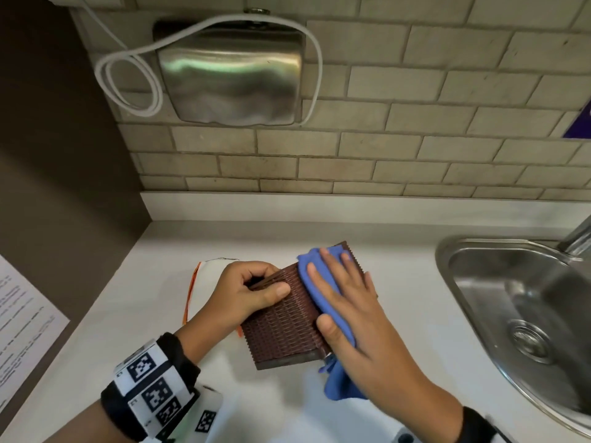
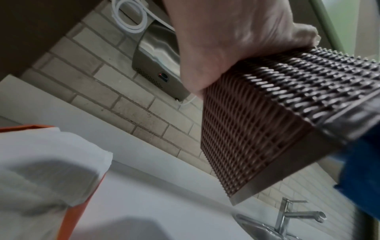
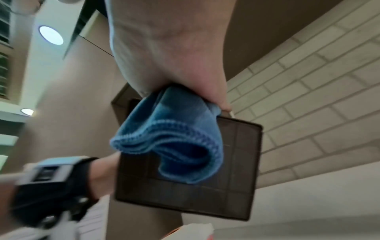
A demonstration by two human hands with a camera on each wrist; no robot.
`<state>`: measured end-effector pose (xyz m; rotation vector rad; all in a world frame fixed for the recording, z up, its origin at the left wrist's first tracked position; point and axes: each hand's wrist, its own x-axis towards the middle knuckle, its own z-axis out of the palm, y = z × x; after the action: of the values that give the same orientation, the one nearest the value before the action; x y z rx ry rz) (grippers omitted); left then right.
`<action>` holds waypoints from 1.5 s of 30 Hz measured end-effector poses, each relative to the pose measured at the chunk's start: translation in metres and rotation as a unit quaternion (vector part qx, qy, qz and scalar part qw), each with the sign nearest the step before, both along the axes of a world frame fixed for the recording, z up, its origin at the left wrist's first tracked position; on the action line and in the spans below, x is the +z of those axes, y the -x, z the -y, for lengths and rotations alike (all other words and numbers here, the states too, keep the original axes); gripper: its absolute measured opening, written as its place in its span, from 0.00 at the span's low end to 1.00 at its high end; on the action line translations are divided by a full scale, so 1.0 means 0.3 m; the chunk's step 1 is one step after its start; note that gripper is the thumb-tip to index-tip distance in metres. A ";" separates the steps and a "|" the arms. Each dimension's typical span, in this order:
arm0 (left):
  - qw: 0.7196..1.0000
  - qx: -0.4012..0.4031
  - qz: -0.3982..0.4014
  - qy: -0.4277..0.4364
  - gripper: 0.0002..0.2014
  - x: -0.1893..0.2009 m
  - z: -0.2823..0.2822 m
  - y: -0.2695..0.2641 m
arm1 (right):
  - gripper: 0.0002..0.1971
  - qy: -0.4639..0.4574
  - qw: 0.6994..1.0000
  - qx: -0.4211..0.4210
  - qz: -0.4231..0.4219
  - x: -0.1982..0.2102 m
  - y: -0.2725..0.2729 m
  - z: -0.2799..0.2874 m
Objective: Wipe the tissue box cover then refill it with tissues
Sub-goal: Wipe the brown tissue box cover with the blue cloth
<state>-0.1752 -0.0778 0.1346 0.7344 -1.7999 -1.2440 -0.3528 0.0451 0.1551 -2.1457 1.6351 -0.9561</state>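
Observation:
The brown woven tissue box cover is held tilted above the white counter. My left hand grips its far left end, thumb on the woven side and fingers curled over the edge. My right hand lies flat with straight fingers on a blue cloth, pressing it against the cover's right face; a loose end of cloth hangs below. In the left wrist view the left hand clasps the cover. The right wrist view shows the cloth bunched under the right hand against the cover's flat base.
A white tissue pack with orange edging lies on the counter behind my left hand. A steel sink with a faucet is at the right. A metal hand dryer with a white cable hangs on the tiled wall.

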 end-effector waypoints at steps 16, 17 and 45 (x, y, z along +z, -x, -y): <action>0.995 0.031 -0.063 -0.074 0.22 0.006 0.016 0.007 | 0.24 0.063 0.997 0.046 -0.005 0.000 -0.054 -0.023; 0.995 0.028 -0.061 -0.075 0.22 0.002 0.017 0.002 | 0.23 0.063 0.997 0.041 0.011 -0.018 -0.032 -0.015; 0.986 0.040 -0.080 -0.138 0.22 0.003 0.034 0.001 | 0.22 0.047 0.986 -0.042 0.157 -0.007 -0.009 0.029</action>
<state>-0.1754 -0.0880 0.1355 0.8255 -1.4708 -1.4721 -0.3500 0.0363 0.1531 -1.8753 1.5603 -1.3453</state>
